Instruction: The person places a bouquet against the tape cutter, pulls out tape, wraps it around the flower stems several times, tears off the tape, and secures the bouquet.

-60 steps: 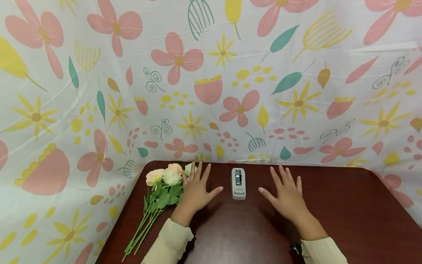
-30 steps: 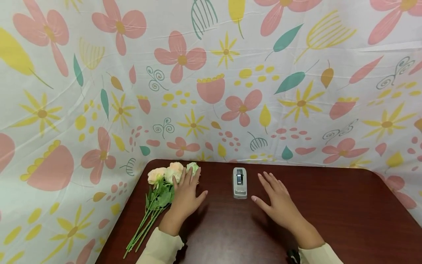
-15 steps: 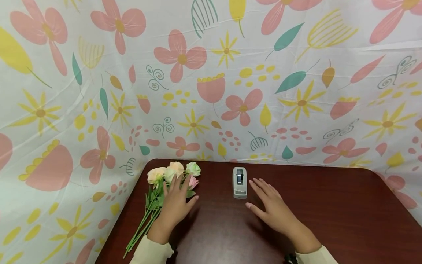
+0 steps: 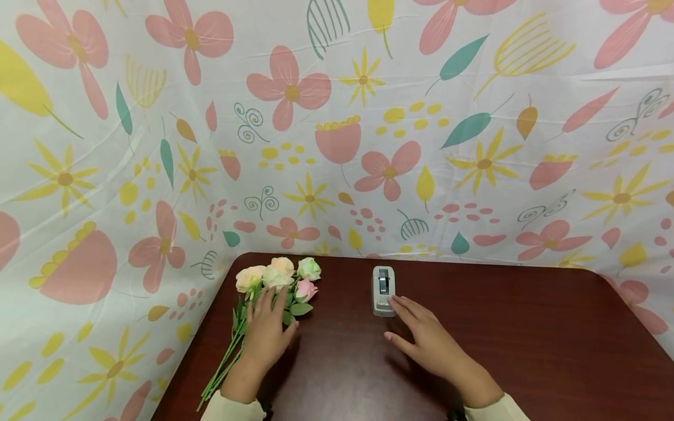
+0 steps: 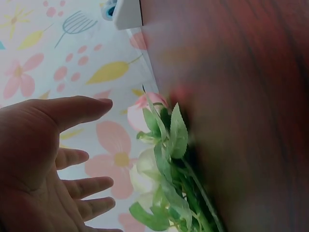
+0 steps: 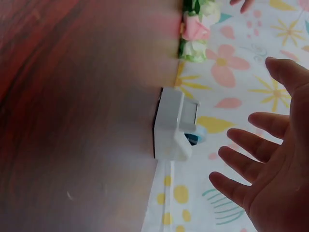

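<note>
My left hand hovers over a bunch of artificial roses in peach, white, pale green and pink. Its fingers are spread, and the left wrist view shows a gap between them and the pink rose. The hand covers part of the leaves and stems in the head view. My right hand is just right of a light grey tape dispenser, fingers extended. In the head view its fingertips overlap the dispenser's edge; the right wrist view shows the palm apart from the dispenser. Both hands hold nothing.
The dark reddish-brown table has rounded far corners. A white cloth printed with flowers and leaves hangs behind it and on the left. Green stems point toward the table's left front.
My left hand has drawn back toward me and left, uncovering the pink and green roses. My right hand has shifted left, closer to the tape dispenser. Flowers and dispenser stay put.
</note>
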